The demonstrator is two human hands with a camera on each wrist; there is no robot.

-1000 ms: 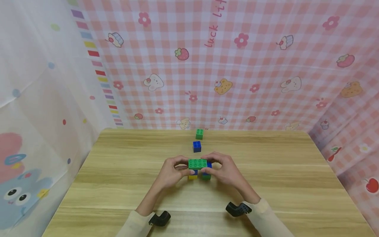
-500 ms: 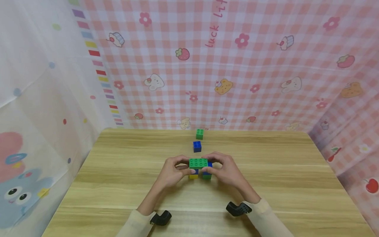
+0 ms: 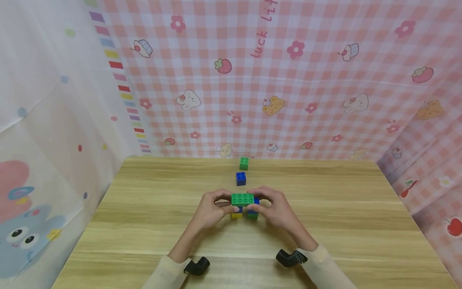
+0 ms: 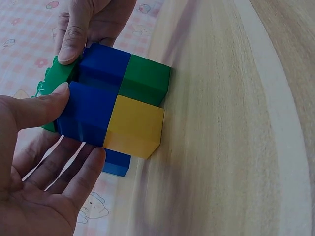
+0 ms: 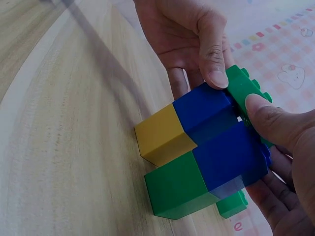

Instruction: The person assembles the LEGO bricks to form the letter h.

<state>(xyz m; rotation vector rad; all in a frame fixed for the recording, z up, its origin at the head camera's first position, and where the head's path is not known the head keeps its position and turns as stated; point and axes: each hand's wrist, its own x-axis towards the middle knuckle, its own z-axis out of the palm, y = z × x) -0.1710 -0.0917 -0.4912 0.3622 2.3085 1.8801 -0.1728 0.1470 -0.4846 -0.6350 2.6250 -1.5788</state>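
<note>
Two short stacks stand side by side on the wooden table: a blue brick (image 4: 88, 110) on a yellow brick (image 4: 135, 125) at left, and another blue brick (image 5: 229, 155) on a green brick (image 5: 177, 187) at right. Across their tops lies a long green brick (image 3: 242, 199), studs up, with some of the right blue brick's studs showing beyond its end. My left hand (image 3: 213, 208) pinches its left end, thumb at the seam with the blue brick. From the other side my right hand (image 3: 272, 206) pinches its right end, thumb on the near face and fingers behind.
Behind the stacks a loose blue brick (image 3: 240, 179) sits on the table (image 3: 151, 224), and farther back a small green brick (image 3: 244, 163). A pink checked cloth (image 3: 231, 92) hangs along the table's far edge. Each sleeve carries a black wrist mount.
</note>
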